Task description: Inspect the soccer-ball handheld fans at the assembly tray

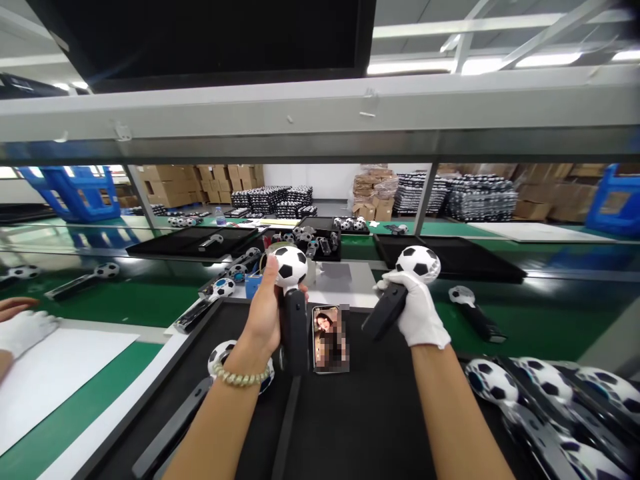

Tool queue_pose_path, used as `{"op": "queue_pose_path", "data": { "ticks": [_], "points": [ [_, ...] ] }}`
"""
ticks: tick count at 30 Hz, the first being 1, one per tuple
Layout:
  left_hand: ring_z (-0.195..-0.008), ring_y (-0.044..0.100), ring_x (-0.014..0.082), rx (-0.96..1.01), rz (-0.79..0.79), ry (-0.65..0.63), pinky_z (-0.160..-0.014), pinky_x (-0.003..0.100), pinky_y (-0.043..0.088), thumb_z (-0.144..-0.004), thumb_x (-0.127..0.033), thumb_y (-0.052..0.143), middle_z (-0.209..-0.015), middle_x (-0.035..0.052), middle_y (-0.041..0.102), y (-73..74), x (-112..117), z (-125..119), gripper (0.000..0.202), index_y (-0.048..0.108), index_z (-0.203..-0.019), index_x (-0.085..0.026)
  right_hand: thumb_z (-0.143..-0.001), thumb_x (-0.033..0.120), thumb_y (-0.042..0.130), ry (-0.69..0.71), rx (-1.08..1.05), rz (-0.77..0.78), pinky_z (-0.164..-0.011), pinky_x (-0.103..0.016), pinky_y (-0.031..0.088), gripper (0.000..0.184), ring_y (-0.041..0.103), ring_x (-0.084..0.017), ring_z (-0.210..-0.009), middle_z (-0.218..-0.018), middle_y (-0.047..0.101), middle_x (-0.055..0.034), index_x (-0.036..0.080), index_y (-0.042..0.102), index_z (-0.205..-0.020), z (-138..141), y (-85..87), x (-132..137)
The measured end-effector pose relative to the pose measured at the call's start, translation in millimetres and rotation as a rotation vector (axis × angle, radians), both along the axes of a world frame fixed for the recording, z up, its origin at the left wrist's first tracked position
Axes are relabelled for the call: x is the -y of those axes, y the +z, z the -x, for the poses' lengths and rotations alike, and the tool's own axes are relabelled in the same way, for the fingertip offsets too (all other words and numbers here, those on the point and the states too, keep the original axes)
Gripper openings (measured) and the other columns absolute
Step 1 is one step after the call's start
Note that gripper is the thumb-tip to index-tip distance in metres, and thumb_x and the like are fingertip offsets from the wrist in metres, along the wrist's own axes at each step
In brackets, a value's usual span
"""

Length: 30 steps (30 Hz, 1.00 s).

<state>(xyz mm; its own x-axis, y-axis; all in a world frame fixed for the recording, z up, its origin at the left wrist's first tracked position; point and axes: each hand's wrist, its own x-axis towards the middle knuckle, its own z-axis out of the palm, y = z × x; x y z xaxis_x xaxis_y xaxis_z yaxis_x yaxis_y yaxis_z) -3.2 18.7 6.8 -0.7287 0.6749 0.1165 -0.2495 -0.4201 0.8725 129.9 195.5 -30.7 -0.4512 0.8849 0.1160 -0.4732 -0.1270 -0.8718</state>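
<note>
phone [330, 340], rectangular, screen lit, at black tray's [360, 420] far end; left hand [265, 310], bare, wraps upright black-handled stick [295, 320] with white-and-black soccer-ball head; white-gloved right hand [417, 310] grips tilted matching stick [390, 307], both above tray.

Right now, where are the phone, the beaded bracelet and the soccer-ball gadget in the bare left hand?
Phone [328, 339]: head view, on its screen.
Beaded bracelet [242, 380]: head view, on its beads.
Soccer-ball gadget [295, 316]: head view, on its black handle.
</note>
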Motion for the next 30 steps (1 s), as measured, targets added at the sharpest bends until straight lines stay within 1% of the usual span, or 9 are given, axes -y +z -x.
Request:
{"op": "queue_pose_path", "data": {
  "ticks": [6,9,12,15,19,21,24,27,30],
  "points": [
    [-0.043,0.050,0.0103,0.011,-0.041,-0.065,-0.045,0.020,0.045,-0.070,-0.076,0.051,-0.048,-0.0022,0.052,4.6,4.1,-0.6,0.064,0.061,-0.084,-0.015,-0.091,0.036,0.052,0.021,0.003,0.016,-0.071,-0.030,0.053,0.027,0.059,-0.014,-0.081,-0.099,0.060,-0.0056,0.013,0.058,-0.105,0.9,0.7,-0.6],
    [-0.044,0.048,0.0100,-0.002,-0.062,-0.085,-0.046,0.020,0.043,-0.062,-0.076,0.059,-0.050,-0.0043,0.050,2.3,2.1,2.2,0.062,0.057,-0.080,-0.017,-0.091,0.037,0.053,0.051,-0.001,0.049,-0.070,-0.029,0.053,0.028,0.060,-0.013,-0.079,-0.095,0.061,-0.0053,0.012,0.059,-0.102,5.4,2.3,-0.5],
    [-0.051,0.050,0.0097,-0.169,0.019,0.034,-0.053,0.021,0.044,-0.052,-0.049,0.083,-0.057,-0.0056,0.053,-5.3,-4.7,6.8,0.051,0.055,-0.080,-0.017,-0.088,0.031,0.054,0.078,-0.018,0.089,-0.070,-0.031,0.055,0.022,0.064,-0.016,-0.078,-0.088,0.065,-0.0059,0.011,0.061,-0.092,9.6,4.6,2.6],
    [-0.075,0.057,0.0145,-0.394,0.130,0.224,-0.074,0.024,0.045,-0.051,-0.026,0.083,-0.081,-0.0005,0.060,-13.2,-10.4,10.4,0.052,0.053,-0.093,-0.016,-0.081,0.021,0.052,0.125,-0.050,0.174,-0.074,-0.037,0.057,0.015,0.066,-0.023,-0.084,-0.089,0.068,-0.0108,0.010,0.062,-0.083,11.2,8.1,8.2],
    [-0.097,0.054,0.0213,-0.648,0.340,0.461,-0.087,0.032,0.041,-0.059,-0.024,0.074,-0.102,0.0058,0.054,-17.3,-8.9,9.1,0.052,0.041,-0.099,-0.018,-0.077,0.026,0.059,0.170,-0.052,0.338,-0.072,-0.040,0.059,0.018,0.067,-0.027,-0.084,-0.092,0.069,-0.0146,0.009,0.061,-0.084,10.9,11.2,11.3],
    [-0.098,0.054,0.0225,-0.786,0.378,0.482,-0.088,0.035,0.041,-0.065,-0.026,0.071,-0.102,0.0061,0.052,-17.3,-6.6,6.2,0.046,0.039,-0.097,-0.019,-0.075,0.027,0.065,0.167,-0.027,0.354,-0.068,-0.038,0.060,0.020,0.068,-0.026,-0.080,-0.088,0.069,-0.0143,0.009,0.060,-0.083,10.2,10.9,10.0],
    [-0.101,0.054,0.0235,-0.925,0.321,0.493,-0.092,0.035,0.040,-0.071,-0.031,0.069,-0.104,0.0062,0.052,-17.1,-6.0,1.5,0.040,0.045,-0.101,-0.019,-0.076,0.025,0.068,0.199,-0.010,0.324,-0.067,-0.034,0.059,0.019,0.068,-0.023,-0.076,-0.086,0.069,-0.0129,0.010,0.060,-0.082,8.1,9.7,7.7],
    [-0.106,0.055,0.0236,-0.813,0.179,0.527,-0.095,0.032,0.041,-0.066,-0.031,0.075,-0.110,0.0074,0.055,-16.5,-9.6,-1.3,0.048,0.051,-0.106,-0.020,-0.081,0.026,0.064,0.261,-0.002,0.305,-0.069,-0.033,0.058,0.016,0.068,-0.020,-0.075,-0.086,0.069,-0.0101,0.011,0.060,-0.083,6.0,9.4,8.4],
    [-0.101,0.060,0.0206,-0.444,-0.055,0.412,-0.090,0.028,0.046,-0.065,-0.024,0.075,-0.105,0.0058,0.062,-13.9,-13.5,-0.9,0.044,0.053,-0.103,-0.019,-0.087,0.028,0.058,0.320,0.015,0.309,-0.071,-0.033,0.056,0.018,0.066,-0.017,-0.075,-0.086,0.069,-0.0076,0.011,0.061,-0.087,5.7,10.5,12.3]
  ]
}}
